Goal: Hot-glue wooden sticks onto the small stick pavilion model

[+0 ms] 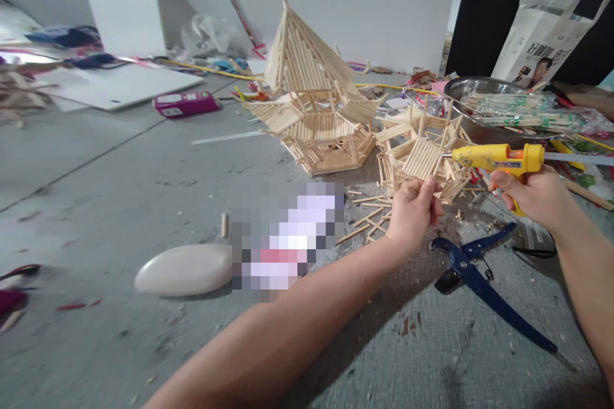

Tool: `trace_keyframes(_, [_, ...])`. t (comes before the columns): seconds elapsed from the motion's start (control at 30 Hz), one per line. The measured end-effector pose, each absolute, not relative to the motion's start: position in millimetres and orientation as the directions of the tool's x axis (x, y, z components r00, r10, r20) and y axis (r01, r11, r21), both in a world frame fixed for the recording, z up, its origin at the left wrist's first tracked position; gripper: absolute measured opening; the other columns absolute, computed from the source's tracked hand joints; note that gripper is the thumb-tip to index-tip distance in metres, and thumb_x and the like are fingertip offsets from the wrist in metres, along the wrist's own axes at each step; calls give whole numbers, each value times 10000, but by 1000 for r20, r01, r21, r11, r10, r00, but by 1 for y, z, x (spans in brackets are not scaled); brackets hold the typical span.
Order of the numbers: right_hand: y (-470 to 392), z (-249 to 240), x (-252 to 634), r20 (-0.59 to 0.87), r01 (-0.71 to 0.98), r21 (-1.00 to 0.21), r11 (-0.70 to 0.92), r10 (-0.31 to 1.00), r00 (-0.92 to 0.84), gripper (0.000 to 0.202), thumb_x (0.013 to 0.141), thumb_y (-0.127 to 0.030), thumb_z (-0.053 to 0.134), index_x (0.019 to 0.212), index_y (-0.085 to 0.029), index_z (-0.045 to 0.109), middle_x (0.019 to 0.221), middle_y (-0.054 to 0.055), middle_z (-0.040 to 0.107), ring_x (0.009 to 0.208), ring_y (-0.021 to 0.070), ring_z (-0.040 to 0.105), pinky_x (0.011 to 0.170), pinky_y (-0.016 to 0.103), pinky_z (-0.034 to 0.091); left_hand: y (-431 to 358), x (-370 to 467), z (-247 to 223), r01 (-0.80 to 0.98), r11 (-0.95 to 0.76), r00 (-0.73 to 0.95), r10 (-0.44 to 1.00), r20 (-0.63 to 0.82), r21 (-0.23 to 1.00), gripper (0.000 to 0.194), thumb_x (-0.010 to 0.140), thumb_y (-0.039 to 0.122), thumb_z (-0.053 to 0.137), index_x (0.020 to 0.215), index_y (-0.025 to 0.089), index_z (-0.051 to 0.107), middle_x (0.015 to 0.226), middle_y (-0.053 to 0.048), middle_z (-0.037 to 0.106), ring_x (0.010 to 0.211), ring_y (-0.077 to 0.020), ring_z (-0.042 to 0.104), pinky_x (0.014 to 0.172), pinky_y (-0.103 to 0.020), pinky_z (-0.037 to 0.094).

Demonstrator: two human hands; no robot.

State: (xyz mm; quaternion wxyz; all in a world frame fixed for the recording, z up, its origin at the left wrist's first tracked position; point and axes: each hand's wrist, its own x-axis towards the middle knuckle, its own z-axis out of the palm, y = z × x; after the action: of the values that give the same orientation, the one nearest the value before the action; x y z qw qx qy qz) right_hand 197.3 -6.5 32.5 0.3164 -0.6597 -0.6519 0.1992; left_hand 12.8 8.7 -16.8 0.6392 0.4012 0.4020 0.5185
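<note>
My right hand point(537, 195) is wrapped round the grip of a yellow hot glue gun point(494, 156), a clear glue stick out of its back end. The gun's nozzle points left, at the edge of a small panel of wooden sticks point(422, 158). My left hand point(416, 208) pinches that panel at its lower edge between thumb and fingers. Behind the panel stands a partly built stick frame point(384, 169); whether the two touch I cannot tell. Left of it rises a pavilion model of sticks point(326, 121) with a pointed roof.
Cut stick pieces point(369, 220) lie before the frame. A blue pipe cutter point(494, 294) rests below my hands. A metal bowl point(453, 91) holds wrapped chopsticks. Further left are a pale oval object point(185, 270), a blurred-out bright device point(297, 236) and a purple packet point(187, 104).
</note>
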Motion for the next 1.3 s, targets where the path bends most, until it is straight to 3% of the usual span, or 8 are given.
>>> trace_keyframes(0.17, [-4, 26, 204, 165, 711, -699, 75, 984, 59, 425, 741, -607, 506, 673, -193, 572, 522, 2, 577, 412, 108, 466, 440, 276, 388, 9, 13, -18, -338, 136, 139, 986, -94, 931, 295, 806, 419, 524, 672, 156, 514, 379, 70, 473, 276, -41, 364, 308, -160, 266])
trace_keyframes(0.4, [-3, 28, 201, 166, 723, -688, 64, 984, 70, 434, 736, -611, 511, 648, -192, 580, 448, -16, 527, 394, 105, 462, 448, 274, 391, 9, 12, -19, -351, 130, 153, 985, -81, 927, 302, 779, 444, 543, 682, 160, 513, 397, 71, 484, 286, -40, 372, 316, -159, 265])
trace_keyframes(0.7, [-4, 27, 202, 156, 723, -689, 60, 985, 68, 421, 750, -590, 511, 651, -186, 572, 535, 19, 587, 410, 102, 463, 461, 286, 398, 10, 9, -18, -384, 137, 186, 980, -69, 913, 358, 722, 511, 581, 703, 158, 523, 412, 68, 490, 303, -42, 381, 335, -164, 273])
trace_keyframes(1.3, [-3, 26, 202, 162, 717, -693, 67, 985, 65, 419, 751, -592, 505, 642, -192, 566, 524, 13, 575, 415, 114, 466, 465, 292, 402, 10, 9, -18, -353, 111, 141, 988, -65, 929, 312, 731, 395, 607, 583, 174, 444, 396, 67, 478, 300, -35, 366, 333, -168, 258])
